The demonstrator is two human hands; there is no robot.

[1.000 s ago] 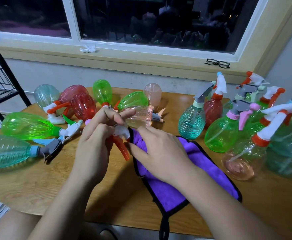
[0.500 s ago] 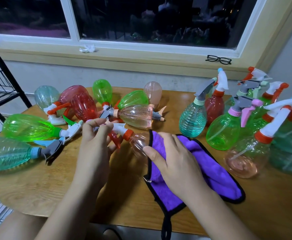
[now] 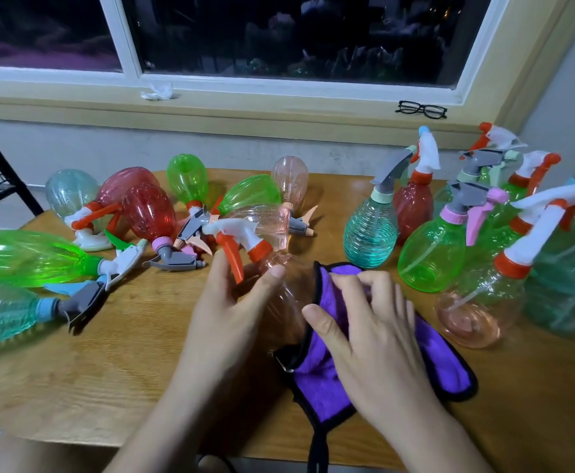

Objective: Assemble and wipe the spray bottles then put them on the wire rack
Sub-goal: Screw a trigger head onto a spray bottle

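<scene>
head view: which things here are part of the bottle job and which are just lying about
In the job: pink bottle in left hand; purple cloth gripped by right hand; lying bottles; upright bottles; wire rack.
Lying about: glasses and crumpled tissue on the sill.

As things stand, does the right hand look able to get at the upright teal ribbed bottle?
Probably yes: the teal ribbed bottle stands just beyond the right hand, nothing between them, though it grips the purple cloth. The left hand holds the pink bottle.
</scene>
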